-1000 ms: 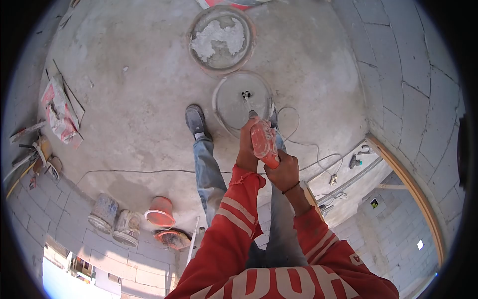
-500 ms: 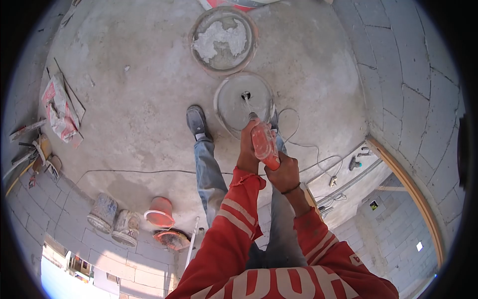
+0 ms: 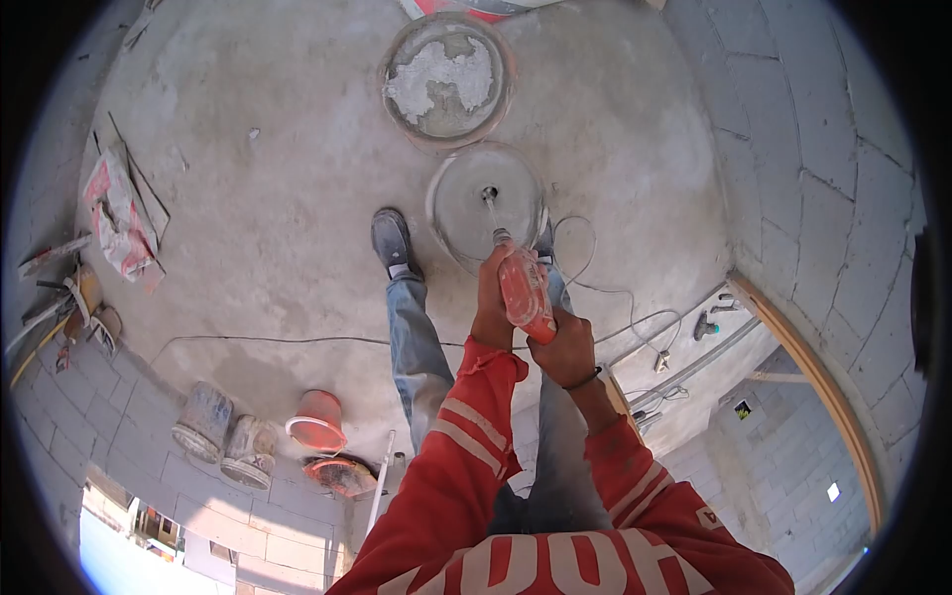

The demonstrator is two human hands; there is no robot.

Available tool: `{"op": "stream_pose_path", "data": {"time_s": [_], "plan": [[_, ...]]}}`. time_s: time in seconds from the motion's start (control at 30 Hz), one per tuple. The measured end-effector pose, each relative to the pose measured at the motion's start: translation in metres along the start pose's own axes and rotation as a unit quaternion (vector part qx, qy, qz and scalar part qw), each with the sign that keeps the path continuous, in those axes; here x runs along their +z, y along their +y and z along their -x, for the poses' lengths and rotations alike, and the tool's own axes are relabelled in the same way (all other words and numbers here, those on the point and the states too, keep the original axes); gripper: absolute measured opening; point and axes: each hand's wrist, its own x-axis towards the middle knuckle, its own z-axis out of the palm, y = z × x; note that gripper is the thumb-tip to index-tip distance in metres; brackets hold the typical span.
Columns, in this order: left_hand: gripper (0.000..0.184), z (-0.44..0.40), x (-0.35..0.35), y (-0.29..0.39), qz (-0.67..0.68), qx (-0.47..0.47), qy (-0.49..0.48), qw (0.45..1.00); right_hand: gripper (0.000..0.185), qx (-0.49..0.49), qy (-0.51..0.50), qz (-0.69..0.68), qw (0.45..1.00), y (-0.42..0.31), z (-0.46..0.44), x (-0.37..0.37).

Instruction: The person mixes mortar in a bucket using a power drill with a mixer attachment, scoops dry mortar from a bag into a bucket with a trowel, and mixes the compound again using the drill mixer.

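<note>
Both hands are on a dusty red power drill [image 3: 526,293]. My left hand [image 3: 491,302] is wrapped round its left side near the chuck. Behind it, my right hand [image 3: 563,347] is closed on the rear of the drill. A metal mixing rod [image 3: 492,210] runs from the chuck into the grey wet mix [image 3: 466,213] that fills a round bucket between my feet. The rod's lower end is hidden in a small dark hollow at the middle of the mix.
Beyond the bucket stands a round tub [image 3: 402,109] with pale residue. A cable [image 3: 288,340] crosses the floor and loops at the right. Dirty buckets [image 3: 203,421] and a red bucket [image 3: 317,421] stand lower left. A crumpled sack [image 3: 121,223] lies left, a wooden frame [image 3: 813,362] right.
The drill and both hands have shifted very slightly, and the hollow in the mix has changed shape. Both hands keep their hold.
</note>
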Motion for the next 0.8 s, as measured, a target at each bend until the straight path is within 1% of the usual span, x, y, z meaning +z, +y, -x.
{"op": "stream_pose_path", "data": {"time_s": [0.07,0.17,0.23,0.27,0.33,0.37,0.47,0.57,0.67,0.8], "plan": [[0.041,-0.001,-0.001,0.002,-0.021,-0.006,0.004,1.000,0.030,0.004,-0.003,0.007,1.000,0.000,-0.002,-0.002],[0.040,-0.005,-0.009,-0.001,0.009,-0.018,0.003,1.000,0.031,0.017,-0.018,0.013,1.000,-0.010,0.001,-0.005],[0.040,-0.001,-0.012,-0.003,0.009,-0.005,-0.008,1.000,0.032,0.027,-0.026,0.014,0.999,-0.014,0.003,-0.007],[0.040,-0.001,-0.013,-0.002,0.007,0.004,-0.015,1.000,0.029,0.020,-0.020,0.017,0.999,-0.015,0.002,-0.005],[0.038,0.004,-0.007,-0.002,0.039,0.009,0.006,0.999,0.022,0.009,-0.009,0.028,1.000,-0.016,0.005,-0.005],[0.038,0.008,-0.006,-0.002,0.054,0.012,0.019,0.998,0.023,0.006,-0.006,0.019,1.000,-0.014,0.007,-0.003],[0.034,-0.001,-0.022,-0.002,0.035,-0.010,-0.028,0.999,0.023,-0.002,0.003,-0.008,1.000,-0.006,0.008,0.004],[0.034,0.002,-0.018,-0.001,0.066,-0.022,0.009,0.998,0.024,-0.003,0.001,-0.022,1.000,-0.007,0.007,0.005],[0.037,0.005,-0.017,-0.003,0.050,0.020,0.014,0.998,0.023,-0.003,0.002,-0.009,1.000,-0.012,0.007,0.003],[0.039,0.006,-0.017,0.001,0.002,-0.010,0.030,0.999,0.022,0.002,0.006,-0.024,1.000,-0.004,0.011,0.010]]}}
